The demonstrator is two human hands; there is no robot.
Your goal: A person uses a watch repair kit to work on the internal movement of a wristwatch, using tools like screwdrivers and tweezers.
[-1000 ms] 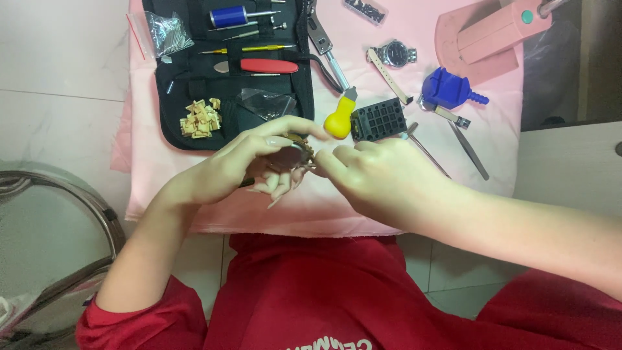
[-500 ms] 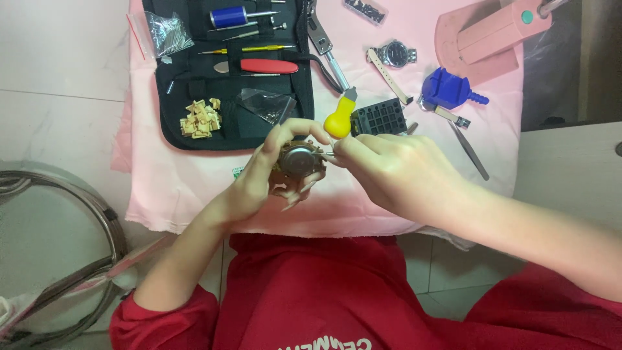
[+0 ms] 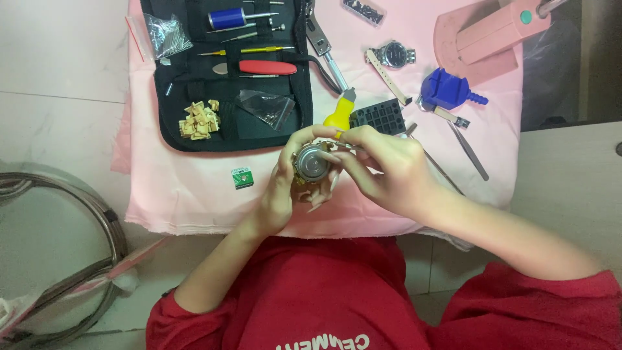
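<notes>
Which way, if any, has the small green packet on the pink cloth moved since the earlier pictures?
Cannot tell. The small green packet lies on the pink cloth just below the black tool case; earlier the left hand and forearm covered that spot.

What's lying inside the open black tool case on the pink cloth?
The black tool case holds a blue-handled tool, a red-handled tool, a thin yellow tool, tan small pieces and a clear bag. Pocket contents are hidden.
</notes>
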